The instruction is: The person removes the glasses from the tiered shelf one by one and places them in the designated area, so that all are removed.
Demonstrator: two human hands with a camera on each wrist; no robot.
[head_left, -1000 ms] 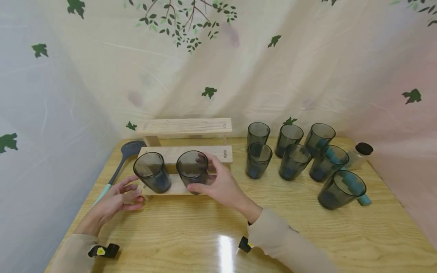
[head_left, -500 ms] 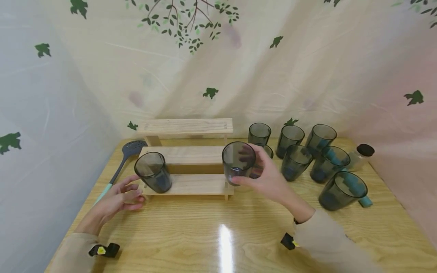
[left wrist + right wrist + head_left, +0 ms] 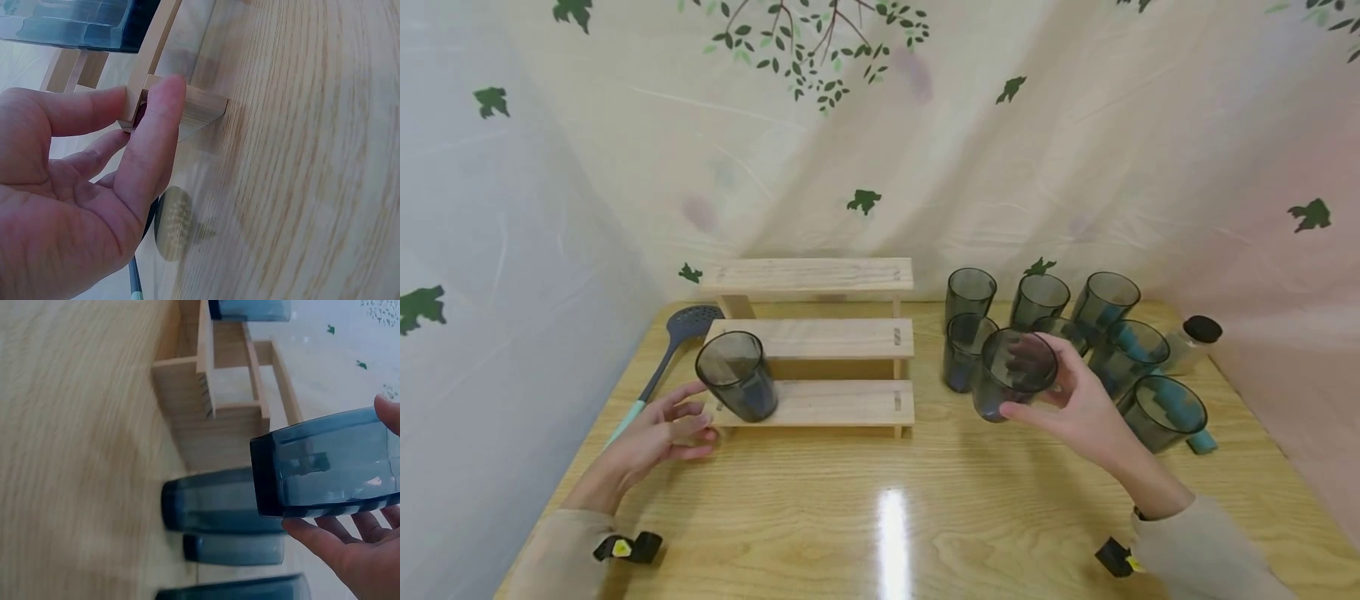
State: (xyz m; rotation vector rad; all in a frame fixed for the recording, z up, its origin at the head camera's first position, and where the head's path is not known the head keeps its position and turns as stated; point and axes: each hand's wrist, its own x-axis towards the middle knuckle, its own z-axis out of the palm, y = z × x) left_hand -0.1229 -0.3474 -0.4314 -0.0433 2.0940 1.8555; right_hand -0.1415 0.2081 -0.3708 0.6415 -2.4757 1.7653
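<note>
My right hand (image 3: 1086, 404) grips a dark smoky drinking glass (image 3: 1011, 375) round its side, thumb in front and fingers behind. In the right wrist view that glass (image 3: 331, 462) is held off the table, its base apart from the wood. On the left, my left hand (image 3: 658, 433) pinches the front corner of the three-step wooden rack (image 3: 842, 404); the left wrist view shows thumb and finger on the shelf end (image 3: 132, 100). Another smoky glass (image 3: 737, 379) stands upright on the rack's lowest step, near its left end.
Several matching glasses (image 3: 1108, 296) stand in rows at the right, partly hidden by the held one. Beyond them are a black-lidded jar (image 3: 1195, 337) and a teal handle (image 3: 1202, 442). A slotted spoon (image 3: 677, 333) lies left of the rack. Fabric (image 3: 820, 192) hangs behind the table.
My right hand has carried the glass off the rack's lowest step and rightwards, to in front of the other glasses. The left hand and the rack have stayed put.
</note>
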